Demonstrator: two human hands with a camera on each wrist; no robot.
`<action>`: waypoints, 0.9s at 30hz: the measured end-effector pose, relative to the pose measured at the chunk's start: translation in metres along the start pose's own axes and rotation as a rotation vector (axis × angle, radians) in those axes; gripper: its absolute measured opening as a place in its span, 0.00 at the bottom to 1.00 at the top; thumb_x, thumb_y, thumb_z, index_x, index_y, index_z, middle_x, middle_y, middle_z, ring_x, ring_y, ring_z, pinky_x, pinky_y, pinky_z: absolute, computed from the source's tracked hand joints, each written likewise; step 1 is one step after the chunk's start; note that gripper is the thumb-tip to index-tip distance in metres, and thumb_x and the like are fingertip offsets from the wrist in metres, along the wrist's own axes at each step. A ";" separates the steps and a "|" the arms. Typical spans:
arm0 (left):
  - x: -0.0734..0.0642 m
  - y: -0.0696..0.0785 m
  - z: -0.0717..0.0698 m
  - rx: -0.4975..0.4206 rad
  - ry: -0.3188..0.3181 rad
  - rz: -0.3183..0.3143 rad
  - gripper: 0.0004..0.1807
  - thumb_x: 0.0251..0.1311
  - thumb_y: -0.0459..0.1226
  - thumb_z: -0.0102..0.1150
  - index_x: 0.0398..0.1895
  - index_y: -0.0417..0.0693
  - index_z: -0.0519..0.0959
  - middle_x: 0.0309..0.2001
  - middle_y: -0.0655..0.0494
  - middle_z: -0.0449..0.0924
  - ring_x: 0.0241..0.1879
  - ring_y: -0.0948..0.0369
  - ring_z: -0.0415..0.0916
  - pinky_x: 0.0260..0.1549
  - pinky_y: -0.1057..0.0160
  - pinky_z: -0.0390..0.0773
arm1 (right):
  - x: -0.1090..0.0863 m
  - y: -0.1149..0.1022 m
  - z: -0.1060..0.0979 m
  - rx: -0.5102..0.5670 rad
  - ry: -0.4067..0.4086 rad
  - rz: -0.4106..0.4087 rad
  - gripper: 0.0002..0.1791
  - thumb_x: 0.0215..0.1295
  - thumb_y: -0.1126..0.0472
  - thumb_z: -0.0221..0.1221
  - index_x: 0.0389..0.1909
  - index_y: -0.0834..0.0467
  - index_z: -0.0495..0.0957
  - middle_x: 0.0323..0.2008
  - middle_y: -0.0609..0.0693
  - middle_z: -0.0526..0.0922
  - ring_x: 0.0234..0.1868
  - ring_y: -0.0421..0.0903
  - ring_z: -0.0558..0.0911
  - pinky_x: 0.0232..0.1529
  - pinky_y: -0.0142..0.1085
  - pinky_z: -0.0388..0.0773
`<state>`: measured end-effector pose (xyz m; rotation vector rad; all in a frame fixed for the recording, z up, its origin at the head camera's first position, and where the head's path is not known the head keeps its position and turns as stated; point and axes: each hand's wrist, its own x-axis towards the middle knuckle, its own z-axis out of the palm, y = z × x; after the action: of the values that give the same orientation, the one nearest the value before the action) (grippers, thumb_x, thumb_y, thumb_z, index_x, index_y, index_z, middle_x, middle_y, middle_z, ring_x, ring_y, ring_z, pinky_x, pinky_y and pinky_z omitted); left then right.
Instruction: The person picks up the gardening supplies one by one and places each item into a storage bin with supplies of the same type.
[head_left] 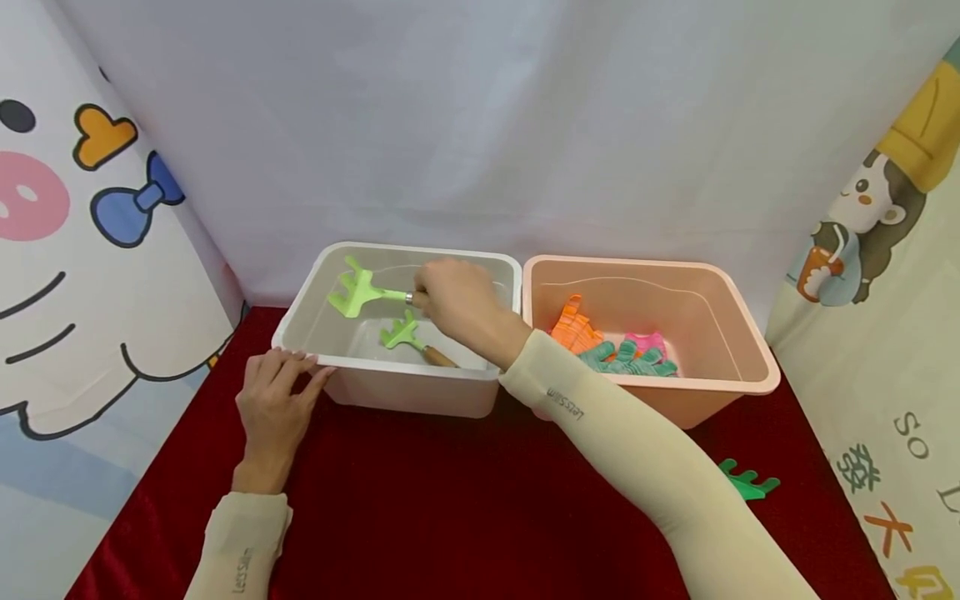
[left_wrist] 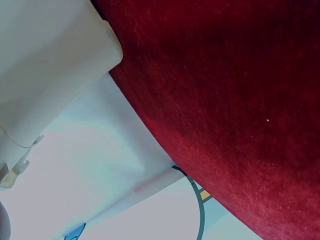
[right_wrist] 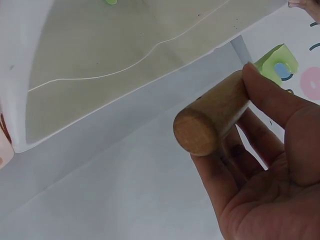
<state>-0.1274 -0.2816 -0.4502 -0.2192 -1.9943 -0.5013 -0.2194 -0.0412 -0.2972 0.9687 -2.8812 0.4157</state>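
Observation:
My right hand [head_left: 461,300] grips the wooden handle [right_wrist: 215,112] of a light green hand rake [head_left: 358,289], held sideways over the white bin [head_left: 405,390] with its tines to the left. Thumb and fingers close round the handle in the right wrist view, where its round butt end faces the camera. Below it, inside the bin, lies a second green hand rake [head_left: 402,332] with a wooden handle. My left hand [head_left: 276,404] holds the bin's front left corner, fingers bent at the rim and thumb against the front.
A peach bin [head_left: 738,358] stands right beside the white one, with orange [head_left: 576,327], teal [head_left: 630,358] and pink gloves [head_left: 647,342] inside. Partly behind my right sleeve, a darker green rake head [head_left: 750,483] lies on the red cloth [head_left: 450,508]. A pale curtain hangs behind.

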 end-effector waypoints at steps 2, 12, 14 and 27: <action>0.000 0.000 0.000 0.001 0.002 -0.002 0.21 0.48 0.50 0.66 0.31 0.40 0.83 0.33 0.45 0.78 0.34 0.46 0.72 0.35 0.44 0.76 | 0.003 -0.001 0.001 -0.006 0.000 -0.001 0.10 0.63 0.54 0.57 0.23 0.48 0.81 0.21 0.38 0.77 0.22 0.38 0.74 0.22 0.35 0.70; 0.000 0.001 0.000 0.001 -0.006 -0.009 0.20 0.48 0.49 0.66 0.31 0.39 0.83 0.33 0.45 0.78 0.34 0.46 0.72 0.36 0.44 0.76 | 0.014 -0.009 0.004 -0.030 -0.065 0.021 0.09 0.64 0.54 0.57 0.27 0.49 0.81 0.22 0.39 0.77 0.23 0.39 0.74 0.23 0.36 0.70; 0.000 0.001 0.000 -0.003 0.001 -0.005 0.20 0.48 0.49 0.67 0.31 0.40 0.83 0.33 0.45 0.78 0.34 0.46 0.72 0.35 0.45 0.76 | 0.017 -0.010 0.005 -0.039 -0.070 0.022 0.07 0.63 0.55 0.58 0.27 0.50 0.81 0.23 0.40 0.78 0.24 0.39 0.75 0.24 0.36 0.71; 0.000 0.000 0.001 0.004 -0.003 -0.011 0.22 0.49 0.52 0.65 0.32 0.40 0.83 0.32 0.45 0.77 0.34 0.46 0.71 0.35 0.45 0.76 | 0.034 -0.011 0.011 -0.107 -0.097 0.015 0.09 0.59 0.55 0.60 0.20 0.49 0.80 0.22 0.42 0.79 0.25 0.42 0.76 0.23 0.40 0.73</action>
<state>-0.1285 -0.2815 -0.4507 -0.2067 -1.9998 -0.5048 -0.2401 -0.0724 -0.3000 0.9766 -2.9635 0.2189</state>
